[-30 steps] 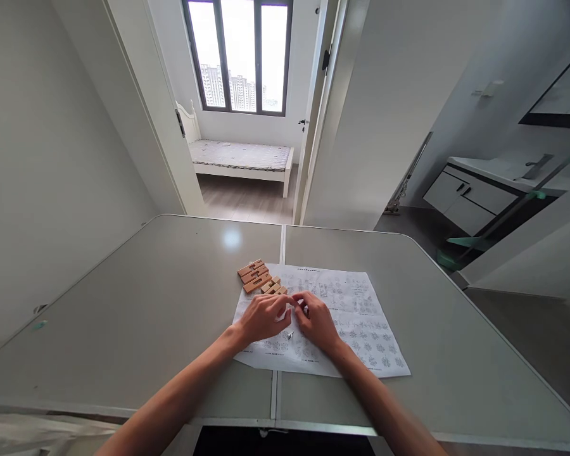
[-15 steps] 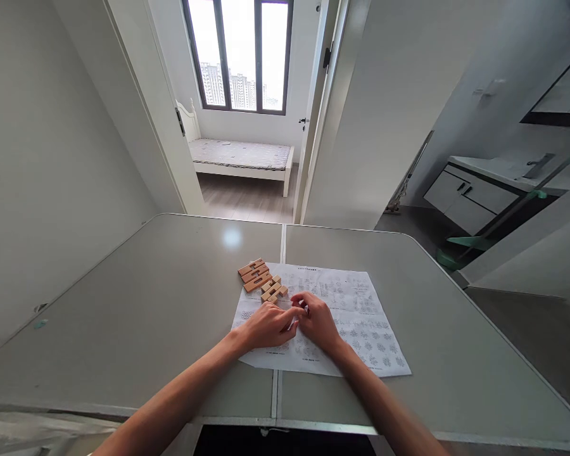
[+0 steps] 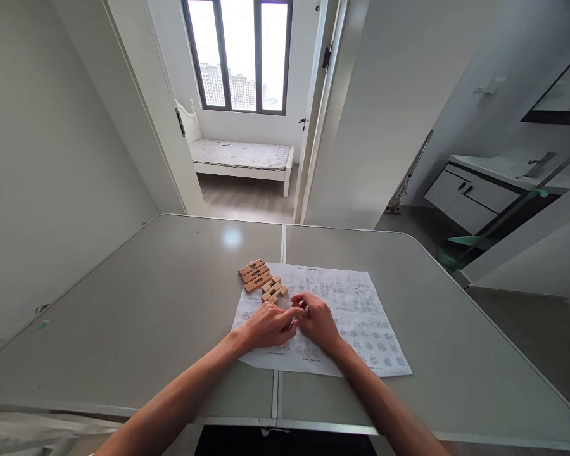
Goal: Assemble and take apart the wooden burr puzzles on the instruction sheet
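Note:
My left hand [image 3: 272, 325] rests on a printed sheet [image 3: 384, 329], just below the wooden pieces. Its index finger stretches right to the fingertips of my right hand, while the other fingers bend loosely; nothing shows in it. Curled inward, my right hand [image 3: 317, 322] meets that fingertip; whatever lies inside its fingers is hidden. Ahead of my left hand lie several notched light wooden puzzle pieces [image 3: 274, 289], partly on the sheet. Beyond them, several darker, reddish notched wooden pieces [image 3: 255, 275] lie side by side at the sheet's upper left corner.
The grey table [image 3: 123, 316] has a pale seam [image 3: 278, 396] running through its middle and a raised metal edge. Past it, a doorway leads to a bed [image 3: 240, 154] under a window. A sink cabinet [image 3: 475, 193] stands at the right.

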Available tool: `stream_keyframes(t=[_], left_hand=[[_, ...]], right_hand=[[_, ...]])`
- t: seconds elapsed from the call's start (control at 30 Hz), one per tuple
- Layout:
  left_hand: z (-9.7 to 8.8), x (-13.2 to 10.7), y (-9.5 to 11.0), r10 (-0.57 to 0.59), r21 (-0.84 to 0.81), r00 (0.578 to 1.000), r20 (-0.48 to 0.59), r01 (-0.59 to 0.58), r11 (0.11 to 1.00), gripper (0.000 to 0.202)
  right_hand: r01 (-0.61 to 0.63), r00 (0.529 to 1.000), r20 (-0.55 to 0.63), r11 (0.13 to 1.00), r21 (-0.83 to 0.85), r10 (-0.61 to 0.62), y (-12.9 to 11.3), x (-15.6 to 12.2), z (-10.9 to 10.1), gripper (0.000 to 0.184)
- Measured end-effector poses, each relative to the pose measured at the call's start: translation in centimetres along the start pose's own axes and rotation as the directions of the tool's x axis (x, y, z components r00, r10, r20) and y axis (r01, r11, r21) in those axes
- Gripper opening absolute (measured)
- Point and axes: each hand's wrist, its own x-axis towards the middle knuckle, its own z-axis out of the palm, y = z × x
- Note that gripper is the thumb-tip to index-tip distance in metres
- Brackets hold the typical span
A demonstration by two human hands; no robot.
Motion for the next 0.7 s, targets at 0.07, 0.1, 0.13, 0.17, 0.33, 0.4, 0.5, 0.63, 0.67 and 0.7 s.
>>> stream_keyframes(t=[0.07, 0.1, 0.13, 0.17, 0.33, 0.4, 0.5, 0.63, 0.67, 0.7], left_hand=[[0.05, -0.04, -0.04, -0.001, 0.007, 1.0, 0.001, 0.001, 1.0, 0.026], [0.09, -0.06, -0.07, -0.002, 0.01, 1.0, 0.0, 0.002, 1.0, 0.026], [0.14, -0.09, -0.12, -0.003, 0.01, 1.0, -0.001, 0.003, 1.0, 0.026], [0.19, -0.11, -0.16, -0.003, 0.009, 1.0, -0.001, 0.003, 1.0, 0.026], [0.27, -0.15, -0.25, -0.004, 0.006, 1.0, 0.004, 0.004, 1.0, 0.025], [0.21, -0.12, -0.22, -0.002, 0.006, 1.0, 0.004, 0.002, 1.0, 0.025], [0.13, -0.09, -0.16, 0.0, 0.002, 1.0, 0.003, 0.0, 1.0, 0.024], [0.14, -0.11, -0.18, -0.004, -0.005, 1.0, 0.002, 0.004, 1.0, 0.025], [0.15, -0.12, -0.19, -0.005, -0.005, 1.0, 0.004, 0.005, 1.0, 0.025], [0.16, -0.12, -0.21, -0.004, -0.004, 1.0, 0.006, 0.004, 1.0, 0.025]], right_hand=[[-0.006, 1.0, 0.001, 1.0, 0.001, 0.006, 0.0, 0.02, 0.02, 0.031], [-0.01, 1.0, 0.003, 1.0, 0.002, 0.01, -0.01, 0.02, 0.02, 0.031], [-0.012, 1.0, 0.004, 1.0, 0.002, 0.012, -0.01, 0.02, 0.02, 0.031], [-0.013, 1.0, 0.004, 1.0, 0.002, 0.013, 0.0, 0.02, 0.02, 0.03], [-0.009, 1.0, 0.002, 1.0, -0.008, 0.009, 0.12, -0.02, 0.06, 0.03], [-0.011, 1.0, 0.003, 1.0, -0.003, 0.011, 0.18, -0.04, 0.09, 0.03], [-0.011, 1.0, 0.009, 1.0, -0.002, 0.011, 0.23, -0.04, 0.11, 0.031], [-0.002, 1.0, 0.003, 1.0, -0.007, 0.002, 0.17, -0.01, 0.11, 0.032], [0.002, 1.0, 0.002, 1.0, -0.006, -0.002, 0.15, -0.01, 0.12, 0.032], [0.005, 1.0, 0.002, 1.0, -0.006, -0.005, 0.13, 0.0, 0.13, 0.032]])
